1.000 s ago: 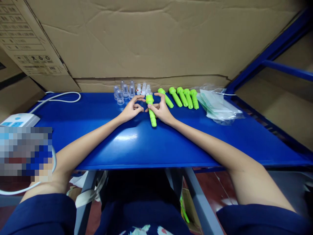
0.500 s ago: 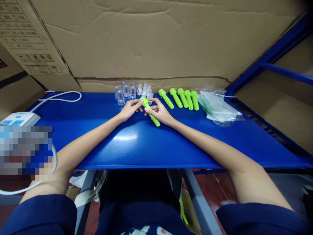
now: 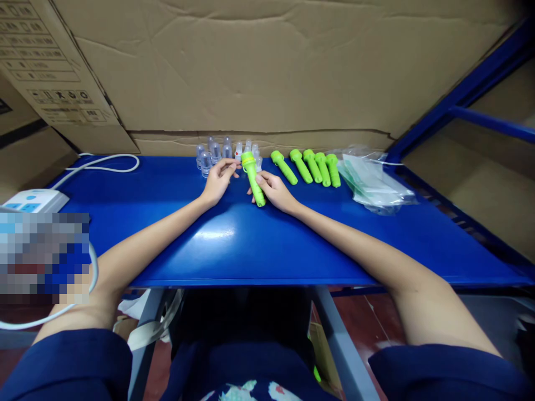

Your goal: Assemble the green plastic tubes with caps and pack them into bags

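Observation:
A bright green flashlight body [image 3: 253, 179] stands tilted on the blue table [image 3: 234, 239], its wide head up and away from me. My right hand [image 3: 273, 191] is wrapped around its lower shaft. My left hand [image 3: 218, 179] rests just to its left, fingers loosely spread and reaching toward the head, with nothing in them. Behind the hands stand several small clear caps [image 3: 213, 151] and white pieces with red spots [image 3: 246, 148]. Several more green flashlight bodies [image 3: 310, 166] lie in a row to the right.
A pile of clear plastic bags [image 3: 371, 177] lies at the right end of the row. A white power strip [image 3: 29, 200] and its cable [image 3: 104, 164] sit at the far left. Cardboard [image 3: 259, 67] walls the back; a blue frame [image 3: 460, 94] rises on the right.
The green flashlight body has been tipped from lying toward the right to standing more upright. My left hand has let go of its head and drawn slightly away to the left.

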Demonstrator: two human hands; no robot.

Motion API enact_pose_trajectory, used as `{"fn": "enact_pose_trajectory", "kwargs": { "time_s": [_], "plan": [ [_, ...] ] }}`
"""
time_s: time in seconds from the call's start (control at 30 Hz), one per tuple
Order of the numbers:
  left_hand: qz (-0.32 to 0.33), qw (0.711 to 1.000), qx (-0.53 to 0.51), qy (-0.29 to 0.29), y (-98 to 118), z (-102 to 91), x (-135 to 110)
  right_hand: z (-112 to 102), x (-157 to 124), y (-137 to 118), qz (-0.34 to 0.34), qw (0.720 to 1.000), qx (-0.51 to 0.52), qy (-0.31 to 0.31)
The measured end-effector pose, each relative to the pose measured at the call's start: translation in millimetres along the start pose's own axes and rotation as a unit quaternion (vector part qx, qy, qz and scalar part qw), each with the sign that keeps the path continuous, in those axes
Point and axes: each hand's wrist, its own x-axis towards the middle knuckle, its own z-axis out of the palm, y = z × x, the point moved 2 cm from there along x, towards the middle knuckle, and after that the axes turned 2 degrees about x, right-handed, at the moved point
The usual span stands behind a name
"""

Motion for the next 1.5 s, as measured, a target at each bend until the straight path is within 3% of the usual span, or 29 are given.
{"fn": "enact_pose_trajectory", "kwargs": {
  "time_s": [0.2, 0.5, 0.9, 1.5],
  "plan": [
    [0.07, 0.997, 0.025, -0.012, -1.8, 3.0, -2.6, 0.8, 0.2, 2.2, 0.015, 1.0, 0.015, 0.021],
    [0.096, 0.994, 0.049, -0.023, 4.9, 5.9, -6.2, 1.9, 0.6, -0.2, -0.001, 0.999, 0.0, 0.043],
    [0.068, 0.995, 0.031, -0.068, 2.9, 6.4, -7.1, 1.4, 0.3, 1.1, -0.003, 0.998, -0.024, 0.05],
    [0.069, 0.994, 0.036, -0.076, -0.4, 6.4, -6.0, 3.0, -0.6, -0.1, -0.018, 0.998, -0.043, 0.046]
  ]
}}
